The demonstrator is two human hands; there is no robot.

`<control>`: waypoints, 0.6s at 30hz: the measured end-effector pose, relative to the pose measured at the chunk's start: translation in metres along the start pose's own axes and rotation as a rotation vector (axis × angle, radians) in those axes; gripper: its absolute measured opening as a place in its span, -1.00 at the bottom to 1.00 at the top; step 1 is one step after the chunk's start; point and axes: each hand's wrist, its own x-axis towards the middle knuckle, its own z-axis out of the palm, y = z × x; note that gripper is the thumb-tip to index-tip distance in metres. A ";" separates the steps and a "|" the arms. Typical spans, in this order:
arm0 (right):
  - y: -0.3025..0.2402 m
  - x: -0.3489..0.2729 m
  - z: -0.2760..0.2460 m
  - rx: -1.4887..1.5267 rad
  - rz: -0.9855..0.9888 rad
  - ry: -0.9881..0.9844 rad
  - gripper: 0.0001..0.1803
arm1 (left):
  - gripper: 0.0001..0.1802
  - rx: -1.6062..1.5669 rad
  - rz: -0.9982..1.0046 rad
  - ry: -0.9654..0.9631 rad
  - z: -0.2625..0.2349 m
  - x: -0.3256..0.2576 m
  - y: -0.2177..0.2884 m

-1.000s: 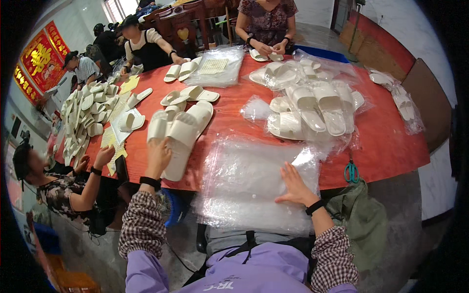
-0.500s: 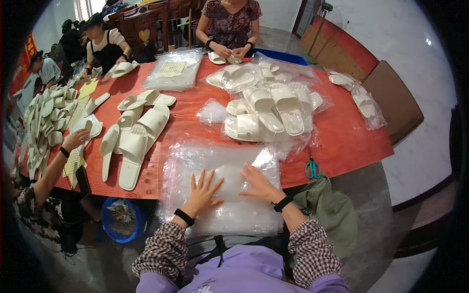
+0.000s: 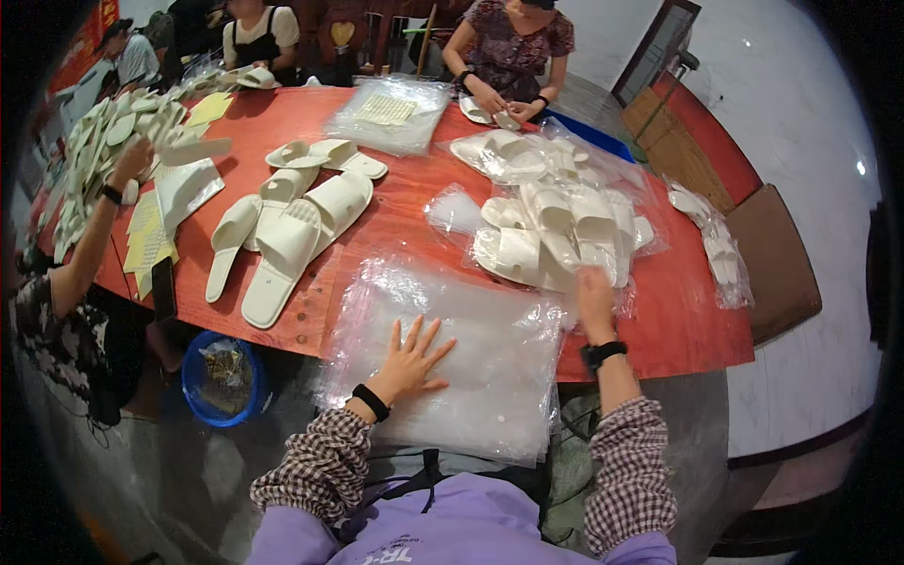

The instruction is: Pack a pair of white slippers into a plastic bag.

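Note:
My left hand lies flat with its fingers spread on a stack of clear plastic bags at the table's near edge. My right hand is at the right of the stack, by the near edge of a heap of bagged white slippers. Its fingers are closed, and what they hold, if anything, is hidden. Several unbagged white slippers lie left of the bag stack. A small clear bag with something white in it rests beside the heap.
Another pile of clear bags with a yellow sheet lies at the back of the red table. More slippers are heaped at the left. A blue bin stands on the floor. Other people sit around the table; one person's hand reaches in from the left.
My right hand has left the bag stack, moved right and forward to the bagged slippers, and closed. My left hand stays on the stack. The whole view has shifted.

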 end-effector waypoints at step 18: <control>-0.119 0.159 -0.267 1.093 0.436 -0.283 -0.76 | -0.08 0.162 -0.066 0.036 -0.018 0.008 0.014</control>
